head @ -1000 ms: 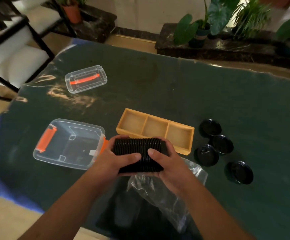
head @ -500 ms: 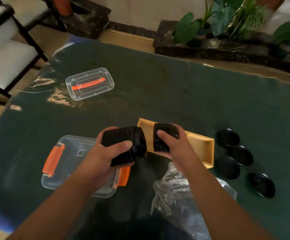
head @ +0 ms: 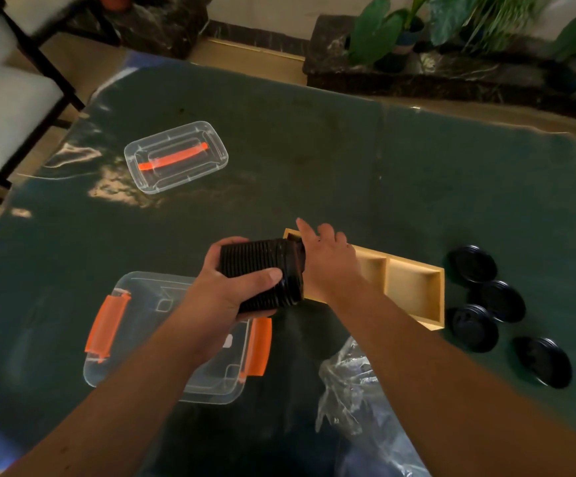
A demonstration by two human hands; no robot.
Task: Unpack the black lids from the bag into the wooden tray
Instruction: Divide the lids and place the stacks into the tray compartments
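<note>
My left hand point(head: 231, 290) grips a long stack of black lids point(head: 259, 270), held sideways just left of the wooden tray point(head: 414, 290). My right hand point(head: 331, 263) is palm down over the tray's left compartment, index finger raised. It covers a short stack of black lids point(head: 297, 248), of which only a dark edge shows. The tray's middle and right compartments are bare. The crumpled clear plastic bag point(head: 352, 383) lies on the table below my right forearm.
Several loose black lids point(head: 474, 265) lie right of the tray. An open clear box with orange latches point(head: 162, 339) sits under my left wrist; its clear cover point(head: 175, 156) lies farther back left. A chair point(head: 4, 98) stands off the table's left corner.
The one stack was split in two. My right hand carried the shorter part forward and down onto the tray's left compartment, while my left hand kept the longer part.
</note>
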